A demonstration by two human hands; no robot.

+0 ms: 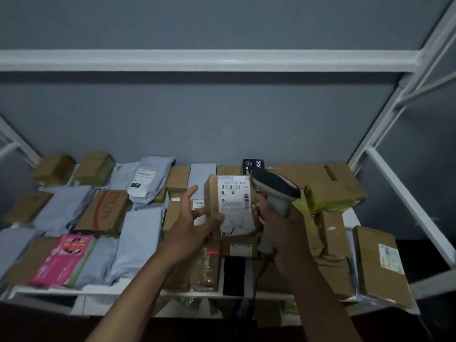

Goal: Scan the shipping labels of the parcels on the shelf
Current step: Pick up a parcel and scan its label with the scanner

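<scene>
In the head view, the left hand (197,218) held a small cardboard parcel (230,206) up above the shelf (98,291), thumb curled onto the front beside the white shipping label (234,196) and the other fingers partly hidden behind the box. The right hand (283,228) was wrapped round the grip of a handheld barcode scanner (276,188), whose dark head sat just beside the parcel's upper right corner. Below and around them lay rows of brown boxes, grey poly mailers (142,233) and one pink packet (64,257), many with labels turned away or too small to read. The lifted parcel looked light, since one hand carried it without visible strain, and its corrugated walls seemed stiff though creased and torn at the lower edge, so a firm squeeze there might crush it. Holding it by the side faces, clear of the barcode, seemed the sound choice. The mailers would probably sag and slide, and might need flattening for a clean read.
</scene>
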